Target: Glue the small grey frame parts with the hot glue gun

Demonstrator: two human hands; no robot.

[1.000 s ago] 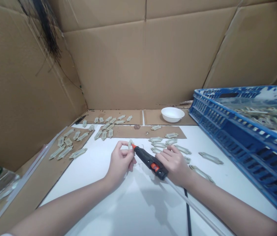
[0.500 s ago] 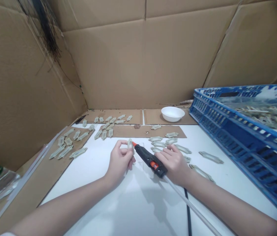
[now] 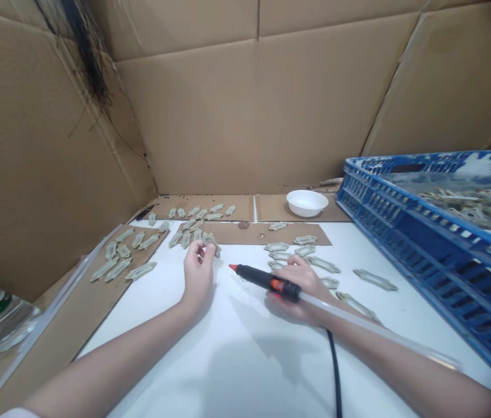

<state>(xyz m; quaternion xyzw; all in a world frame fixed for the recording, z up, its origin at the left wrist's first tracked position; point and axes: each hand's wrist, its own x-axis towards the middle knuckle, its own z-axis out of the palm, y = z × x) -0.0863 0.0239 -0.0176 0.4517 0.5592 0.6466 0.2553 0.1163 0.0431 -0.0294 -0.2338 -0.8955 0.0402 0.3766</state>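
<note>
My left hand [image 3: 199,271] pinches a small, pale greenish frame-shaped piece [image 3: 214,244] between thumb and fingers, close to the near end of a cluster of similar pieces [image 3: 186,239]. My right hand [image 3: 298,293] is wrapped round a black and orange hot glue gun [image 3: 262,279]. Its orange nozzle points left and is apart from the held piece. A clear glue stick [image 3: 358,316] runs out of the gun's back over my right forearm. More of these frame pieces [image 3: 278,255] lie on the white table beyond my right hand, some partly hidden by it.
A blue plastic crate [image 3: 419,249] full of loose pieces stands at the right. A white bowl [image 3: 307,203] sits at the back on cardboard. Several pieces lie on the left cardboard strip [image 3: 110,296]. A black cord [image 3: 334,371] trails toward me. A clear bottle [image 3: 5,316] is at far left.
My left hand has carried the frame piece left and away from the nozzle, toward the cluster. The glue gun has turned flatter, its tip now lower and slightly left.
</note>
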